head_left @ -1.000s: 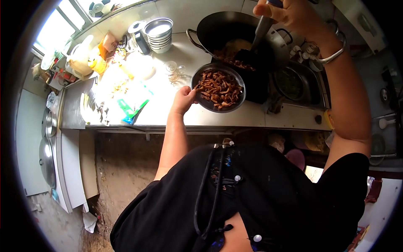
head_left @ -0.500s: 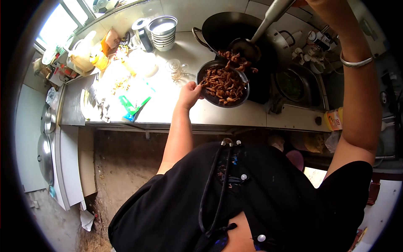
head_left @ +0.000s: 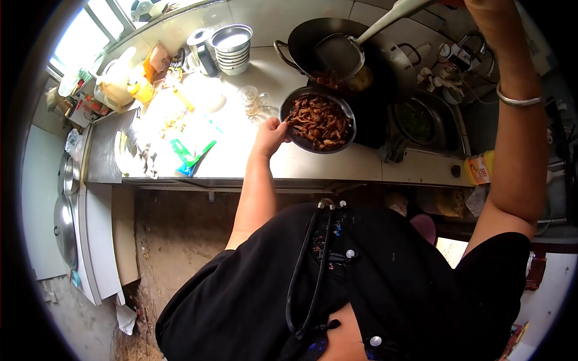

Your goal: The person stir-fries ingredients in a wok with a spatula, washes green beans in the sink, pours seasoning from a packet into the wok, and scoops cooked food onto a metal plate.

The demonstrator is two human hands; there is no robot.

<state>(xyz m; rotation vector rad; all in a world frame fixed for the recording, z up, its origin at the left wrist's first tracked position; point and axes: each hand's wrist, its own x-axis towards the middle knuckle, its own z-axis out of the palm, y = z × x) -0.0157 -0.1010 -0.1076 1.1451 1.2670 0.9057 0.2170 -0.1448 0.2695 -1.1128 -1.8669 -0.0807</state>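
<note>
My left hand (head_left: 270, 136) grips the near-left rim of a metal bowl (head_left: 346, 139), with the thumb over the edge. The bowl is heaped with brown cooked strips (head_left: 319, 122), perhaps meat, and is held just in front of the wok. My right hand (head_left: 469, 3) is at the top edge of the view, mostly cut off, closed on the handle end of a ladle (head_left: 385, 21). The ladle's wide head is inside the dark wok (head_left: 303, 37). More brown pieces (head_left: 331, 81) lie at the wok's near side, beyond the bowl.
Stacked metal bowls (head_left: 233, 48) and a glass mug (head_left: 250, 99) stand left of the wok. A green packet (head_left: 191, 151) lies on the bright counter (head_left: 241, 162). On the right, a sink (head_left: 445, 141) holds a basin of greens (head_left: 417, 120). A yellow-labelled bottle (head_left: 480, 168) is beside it.
The ladle head has moved from above the bowl's far rim back into the wok, and my right arm has shifted slightly right. My left hand and the bowl have barely moved.
</note>
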